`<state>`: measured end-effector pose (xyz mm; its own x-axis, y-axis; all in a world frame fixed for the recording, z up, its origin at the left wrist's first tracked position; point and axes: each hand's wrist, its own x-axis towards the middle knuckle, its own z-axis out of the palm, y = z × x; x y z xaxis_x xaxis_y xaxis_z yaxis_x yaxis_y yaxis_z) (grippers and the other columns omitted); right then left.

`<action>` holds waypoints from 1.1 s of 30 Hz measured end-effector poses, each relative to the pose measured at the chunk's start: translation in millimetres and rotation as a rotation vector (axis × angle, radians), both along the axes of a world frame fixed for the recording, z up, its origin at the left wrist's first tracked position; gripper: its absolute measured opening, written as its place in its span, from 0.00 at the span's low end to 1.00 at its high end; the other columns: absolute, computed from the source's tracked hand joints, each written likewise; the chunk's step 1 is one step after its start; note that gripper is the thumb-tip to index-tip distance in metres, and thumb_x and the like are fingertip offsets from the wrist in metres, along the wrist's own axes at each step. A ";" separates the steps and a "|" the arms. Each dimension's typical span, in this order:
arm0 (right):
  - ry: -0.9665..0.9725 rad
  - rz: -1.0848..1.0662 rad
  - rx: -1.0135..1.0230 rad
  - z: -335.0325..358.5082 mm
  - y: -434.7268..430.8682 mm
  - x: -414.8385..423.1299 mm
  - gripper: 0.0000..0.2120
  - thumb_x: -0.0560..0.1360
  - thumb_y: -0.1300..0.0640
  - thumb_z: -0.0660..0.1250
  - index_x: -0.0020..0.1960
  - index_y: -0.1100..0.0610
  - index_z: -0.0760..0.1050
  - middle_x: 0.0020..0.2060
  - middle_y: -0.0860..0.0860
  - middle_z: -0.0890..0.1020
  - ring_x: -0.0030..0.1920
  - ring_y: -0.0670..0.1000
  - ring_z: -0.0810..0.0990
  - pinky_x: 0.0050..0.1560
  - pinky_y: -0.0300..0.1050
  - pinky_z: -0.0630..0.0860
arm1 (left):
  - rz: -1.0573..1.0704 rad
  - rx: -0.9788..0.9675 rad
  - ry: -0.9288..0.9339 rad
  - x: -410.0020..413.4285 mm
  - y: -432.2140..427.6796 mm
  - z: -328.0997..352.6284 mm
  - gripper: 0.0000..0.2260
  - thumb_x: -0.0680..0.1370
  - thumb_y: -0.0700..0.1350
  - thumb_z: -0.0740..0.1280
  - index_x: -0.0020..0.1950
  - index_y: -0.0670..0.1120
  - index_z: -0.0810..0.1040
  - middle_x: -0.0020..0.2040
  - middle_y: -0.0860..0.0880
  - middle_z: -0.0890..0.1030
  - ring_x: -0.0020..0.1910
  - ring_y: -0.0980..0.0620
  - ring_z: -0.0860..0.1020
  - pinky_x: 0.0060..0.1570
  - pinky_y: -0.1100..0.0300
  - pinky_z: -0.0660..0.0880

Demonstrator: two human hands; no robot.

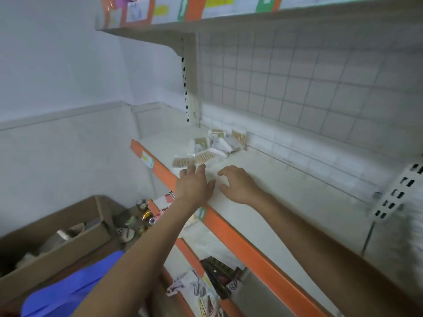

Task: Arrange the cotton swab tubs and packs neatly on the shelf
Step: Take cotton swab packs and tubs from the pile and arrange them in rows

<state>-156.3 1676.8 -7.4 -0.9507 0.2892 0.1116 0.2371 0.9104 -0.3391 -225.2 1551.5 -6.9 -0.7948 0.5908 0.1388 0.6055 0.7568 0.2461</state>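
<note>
Head view: the left hand (194, 183) lies flat, fingers straight and slightly spread, its fingertips at the nearest tub (183, 162) by the front edge of the shelf (274, 179). The right hand (238, 184) hovers beside it, fingers loosely curled, gripping nothing. The tubs are clear and packed with tan-stick swabs. About five are heaped with white packs (225, 145) toward the back left; blur hides the exact count.

Swab tubs (239, 135) and packs (223, 144) lie scattered on the shelf's (286, 179) left end
</note>
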 end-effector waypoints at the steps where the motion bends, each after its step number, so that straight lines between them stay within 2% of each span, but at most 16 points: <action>1: 0.001 0.001 0.003 -2.7 0.0 -10.8 0.22 0.77 0.53 0.62 0.70 0.56 0.66 0.68 0.53 0.69 0.68 0.55 0.66 0.66 0.46 0.63 | 0.007 -0.004 0.001 -11.6 0.4 -1.9 0.26 0.79 0.56 0.59 0.73 0.45 0.60 0.68 0.41 0.68 0.66 0.40 0.66 0.62 0.50 0.66; 7: 0.023 -0.048 -0.011 -16.0 -1.9 -72.5 0.24 0.77 0.56 0.61 0.71 0.59 0.63 0.73 0.55 0.62 0.73 0.55 0.58 0.71 0.49 0.58 | 0.012 -0.028 -0.029 -79.7 4.2 -9.9 0.24 0.79 0.55 0.58 0.69 0.40 0.63 0.64 0.39 0.70 0.66 0.41 0.67 0.67 0.53 0.61; 12: 0.069 -0.080 -0.017 -26.9 -0.4 -113.7 0.24 0.76 0.56 0.62 0.71 0.59 0.63 0.71 0.54 0.64 0.72 0.55 0.60 0.69 0.50 0.62 | 0.012 -0.016 -0.075 -119.5 9.9 -19.2 0.23 0.79 0.56 0.57 0.67 0.40 0.65 0.64 0.38 0.70 0.66 0.40 0.66 0.68 0.52 0.61; 18: 0.030 -0.182 0.066 -47.0 -3.0 -122.0 0.26 0.77 0.50 0.61 0.72 0.58 0.61 0.72 0.55 0.62 0.73 0.54 0.58 0.70 0.47 0.59 | 0.003 -0.009 -0.084 -125.0 9.7 -23.2 0.24 0.78 0.58 0.60 0.66 0.43 0.68 0.63 0.42 0.69 0.61 0.40 0.72 0.58 0.52 0.69; 21: 0.083 -0.229 0.084 -47.6 -5.8 -122.1 0.23 0.77 0.51 0.63 0.68 0.57 0.65 0.68 0.54 0.67 0.69 0.54 0.63 0.66 0.46 0.63 | 0.001 0.006 -0.058 -123.4 8.9 -22.6 0.21 0.77 0.56 0.61 0.64 0.43 0.70 0.61 0.42 0.70 0.57 0.40 0.74 0.53 0.53 0.70; 26: 0.123 -0.303 0.091 -46.2 -8.3 -118.3 0.15 0.75 0.59 0.65 0.61 0.58 0.71 0.60 0.53 0.74 0.61 0.55 0.67 0.59 0.44 0.64 | -0.047 0.029 0.002 -118.5 4.2 -29.2 0.21 0.76 0.55 0.62 0.63 0.43 0.69 0.61 0.42 0.70 0.55 0.41 0.72 0.53 0.53 0.69; 29: 0.162 -0.347 0.101 -43.6 -11.5 -105.5 0.14 0.75 0.64 0.61 0.60 0.58 0.71 0.58 0.55 0.76 0.58 0.56 0.69 0.56 0.43 0.64 | -0.090 0.103 -0.034 -112.3 1.6 -28.8 0.20 0.75 0.55 0.65 0.60 0.43 0.71 0.60 0.43 0.71 0.53 0.41 0.73 0.53 0.52 0.70; 33: 0.271 -0.467 -0.034 -33.4 -13.1 -71.5 0.15 0.76 0.62 0.60 0.63 0.59 0.72 0.56 0.56 0.78 0.58 0.58 0.74 0.56 0.47 0.66 | -0.167 0.269 -0.150 -92.4 1.7 -22.2 0.18 0.74 0.50 0.66 0.58 0.41 0.73 0.64 0.41 0.70 0.56 0.40 0.74 0.53 0.53 0.70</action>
